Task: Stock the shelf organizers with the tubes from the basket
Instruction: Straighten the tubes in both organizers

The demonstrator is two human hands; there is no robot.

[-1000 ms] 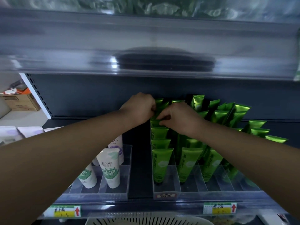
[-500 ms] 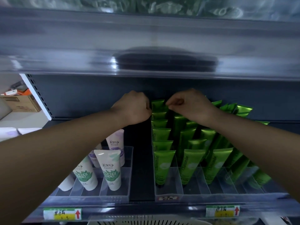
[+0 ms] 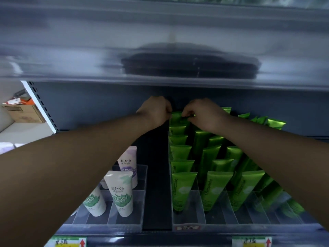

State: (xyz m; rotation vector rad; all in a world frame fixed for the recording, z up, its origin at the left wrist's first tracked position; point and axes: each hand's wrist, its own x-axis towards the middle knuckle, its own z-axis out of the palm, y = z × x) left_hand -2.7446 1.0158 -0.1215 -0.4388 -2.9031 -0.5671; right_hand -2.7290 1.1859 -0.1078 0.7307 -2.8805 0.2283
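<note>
Both hands have reached deeper since a second ago, from mid-row to the back of the shelf. The left hand (image 3: 154, 111) is curled shut beside the rearmost green tube (image 3: 176, 117); whether it grips anything I cannot tell. The right hand (image 3: 203, 114) pinches that tube's crimped top. Seating it well likely means pressing it upright into the leftmost lane of the clear organizer (image 3: 188, 223), flush behind the green row (image 3: 179, 152). Overhead, the upper shelf (image 3: 160, 50) crowds the reach. White tubes (image 3: 121, 191) stand in a neighbouring organizer, well apart.
</note>
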